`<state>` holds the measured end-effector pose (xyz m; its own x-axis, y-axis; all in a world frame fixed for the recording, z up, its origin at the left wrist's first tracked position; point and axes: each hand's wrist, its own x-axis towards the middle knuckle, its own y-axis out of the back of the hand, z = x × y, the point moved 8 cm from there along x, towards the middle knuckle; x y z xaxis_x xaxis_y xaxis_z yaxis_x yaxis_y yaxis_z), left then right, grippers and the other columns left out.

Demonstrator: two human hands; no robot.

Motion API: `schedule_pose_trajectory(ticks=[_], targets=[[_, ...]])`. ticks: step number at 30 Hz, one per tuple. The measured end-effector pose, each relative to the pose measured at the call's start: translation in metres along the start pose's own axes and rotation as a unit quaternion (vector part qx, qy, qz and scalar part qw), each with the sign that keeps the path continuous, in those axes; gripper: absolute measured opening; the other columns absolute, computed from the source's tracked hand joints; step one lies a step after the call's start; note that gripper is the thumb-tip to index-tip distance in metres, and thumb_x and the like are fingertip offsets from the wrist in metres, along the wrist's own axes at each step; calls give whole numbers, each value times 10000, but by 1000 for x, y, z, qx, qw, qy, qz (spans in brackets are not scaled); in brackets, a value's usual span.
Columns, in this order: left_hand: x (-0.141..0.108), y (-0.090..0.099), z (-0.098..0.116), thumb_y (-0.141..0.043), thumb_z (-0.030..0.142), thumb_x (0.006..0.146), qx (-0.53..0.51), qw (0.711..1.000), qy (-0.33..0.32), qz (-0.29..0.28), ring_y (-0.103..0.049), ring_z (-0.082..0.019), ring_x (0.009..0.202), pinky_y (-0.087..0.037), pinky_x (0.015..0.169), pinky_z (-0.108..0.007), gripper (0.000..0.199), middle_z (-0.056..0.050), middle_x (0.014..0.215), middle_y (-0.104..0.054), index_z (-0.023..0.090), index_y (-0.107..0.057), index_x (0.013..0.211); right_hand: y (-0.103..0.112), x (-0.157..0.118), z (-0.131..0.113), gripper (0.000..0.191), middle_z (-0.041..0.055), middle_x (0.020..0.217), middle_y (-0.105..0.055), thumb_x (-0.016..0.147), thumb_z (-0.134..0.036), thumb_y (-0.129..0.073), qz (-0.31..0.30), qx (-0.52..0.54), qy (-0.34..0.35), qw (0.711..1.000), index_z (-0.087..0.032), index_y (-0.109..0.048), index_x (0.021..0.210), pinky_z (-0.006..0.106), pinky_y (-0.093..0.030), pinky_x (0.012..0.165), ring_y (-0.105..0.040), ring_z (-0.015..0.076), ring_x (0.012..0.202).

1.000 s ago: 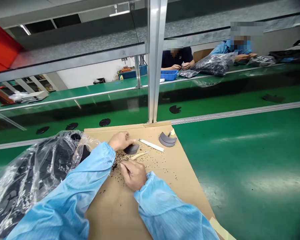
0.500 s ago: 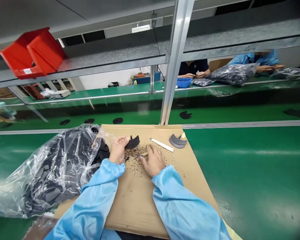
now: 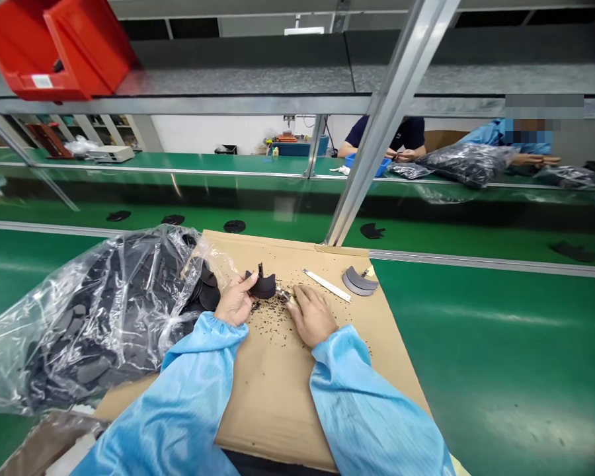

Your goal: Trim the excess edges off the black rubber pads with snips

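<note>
In my left hand [image 3: 237, 299] I grip a curved black plastic part [image 3: 263, 286] with a small prong standing up from it. My right hand [image 3: 313, 315] is closed around small metal nippers [image 3: 284, 295], whose jaws point at the part's right end; whether they touch it I cannot tell. Tiny black bits [image 3: 272, 324] are scattered over the cardboard sheet [image 3: 268, 410] under both hands. To the right of the nippers lies a white, slim knife-like tool [image 3: 327, 285]. Beyond it rests a stack of grey curved parts [image 3: 359, 281].
A clear plastic bag [image 3: 114, 324] full of black parts lies left of the cardboard. A metal post [image 3: 377, 145] rises behind it, and a red bin [image 3: 79, 53] sits on the shelf above. Black parts [image 3: 234, 227] lie along the green surface. Two people work opposite.
My left hand has tilted the black part and brought it slightly lower. The nippers in my right hand now point up toward the part's end. The camera view has shifted.
</note>
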<state>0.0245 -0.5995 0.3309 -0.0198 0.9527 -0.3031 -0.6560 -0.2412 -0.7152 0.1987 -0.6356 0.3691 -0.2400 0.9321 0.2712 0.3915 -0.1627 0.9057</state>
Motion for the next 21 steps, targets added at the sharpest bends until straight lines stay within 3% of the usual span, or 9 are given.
schedule_pose_trajectory(ticks=[3,5,10,15,21], targets=[[-4,-6,-3,-753,67,687,-10,999,14,-28,-672,-148,701,-577,711,-310,249,-15,753,-677,142,-558,822,16,-2,-2,445,159,1282,-563,981,-376,-360,127,57,5,990,-126,-538,1304,502,-377,1054,-491,295,1212],[-5,-7,-5,-752,54,680,-13,999,18,-28,-669,-138,682,-571,687,-279,258,-10,748,-672,141,-559,827,24,-5,-3,469,156,1269,-555,988,-413,-347,177,102,5,979,-130,-533,1314,460,-412,1040,-503,273,1199],[-3,-2,-5,-728,12,692,-32,999,16,11,-651,-108,652,-547,623,-206,274,1,759,-664,144,-580,881,26,-8,-10,490,136,1138,-569,919,-493,-521,177,151,31,972,-155,-576,1270,388,-503,933,-567,248,1072],[-4,-3,-2,-672,64,787,-37,999,25,15,-594,-80,543,-502,514,-161,155,14,668,-615,143,-567,870,23,-10,-20,460,136,1110,-590,915,-467,-551,180,130,90,971,-143,-595,1238,416,-496,940,-563,261,1057],[-7,-9,-5,-632,98,827,-11,997,56,-48,-511,-63,452,-424,412,-150,100,16,640,-570,142,-548,860,25,-12,-25,440,129,1104,-630,922,-471,-549,193,93,121,969,-157,-605,1226,419,-499,935,-584,261,1025]])
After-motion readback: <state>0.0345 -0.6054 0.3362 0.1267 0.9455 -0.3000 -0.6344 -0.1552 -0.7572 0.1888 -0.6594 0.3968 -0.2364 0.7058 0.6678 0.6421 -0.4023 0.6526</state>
